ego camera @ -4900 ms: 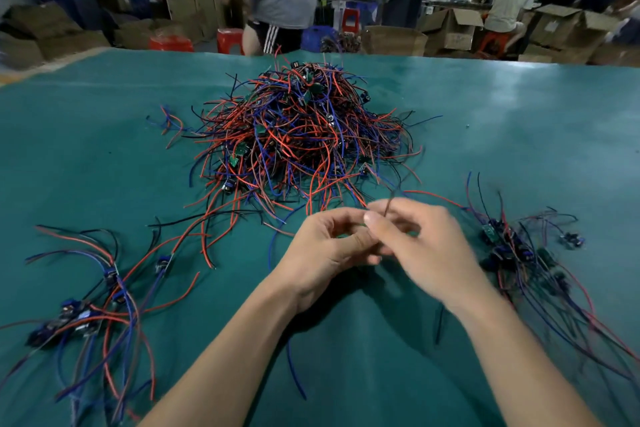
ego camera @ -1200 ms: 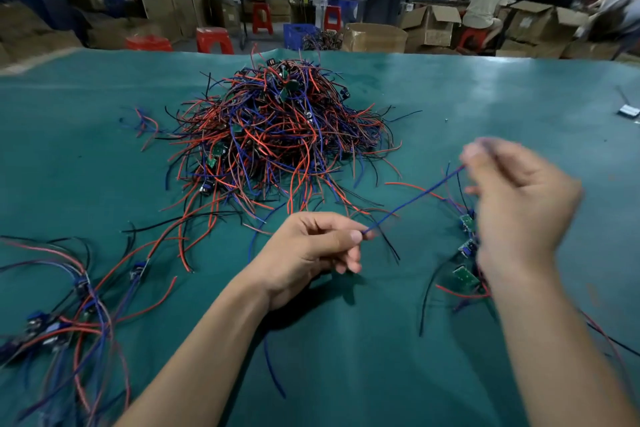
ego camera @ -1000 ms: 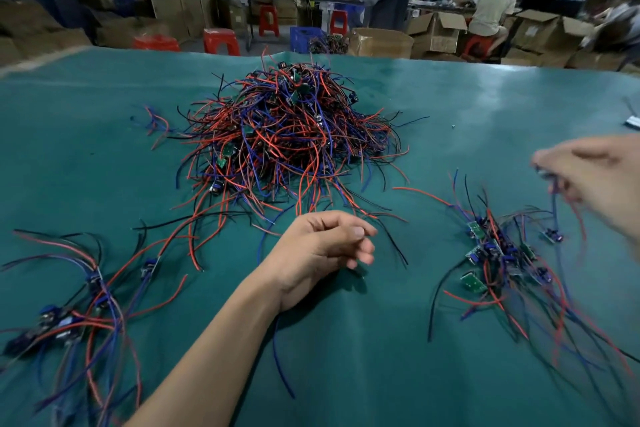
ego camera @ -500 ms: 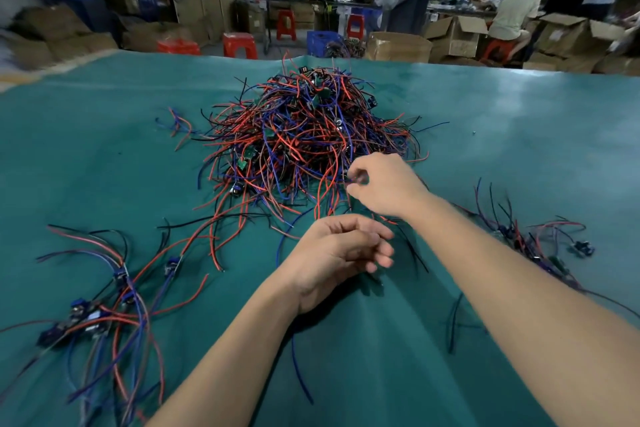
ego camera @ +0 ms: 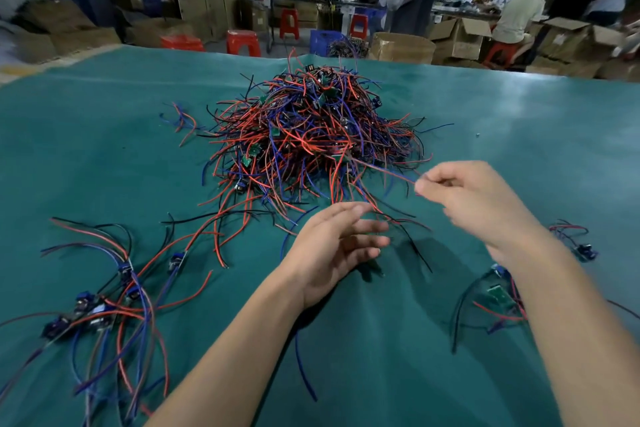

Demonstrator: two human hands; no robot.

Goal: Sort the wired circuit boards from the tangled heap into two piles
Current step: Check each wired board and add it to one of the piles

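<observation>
A tangled heap (ego camera: pixel 311 139) of red, blue and black wires with small green circuit boards sits mid-table. My right hand (ego camera: pixel 474 201) pinches the end of a wire (ego camera: pixel 384 170) that runs back into the heap's near right edge. My left hand (ego camera: pixel 332 250) hovers palm-up just before the heap, fingers loose and holding nothing. A sorted pile (ego camera: pixel 100 302) of wired boards lies at the near left. A second pile (ego camera: pixel 502 298) lies at the near right, partly hidden behind my right forearm.
The table is covered with green cloth (ego camera: pixel 104 149). A loose blue wire (ego camera: pixel 304 367) lies under my left forearm. Beyond the far edge stand cardboard boxes (ego camera: pixel 401 48), red stools (ego camera: pixel 242 42) and several people at work.
My right hand has drawn back from the heap to the right, pulling a wire out with it. My left hand has uncurled and lifted a little.
</observation>
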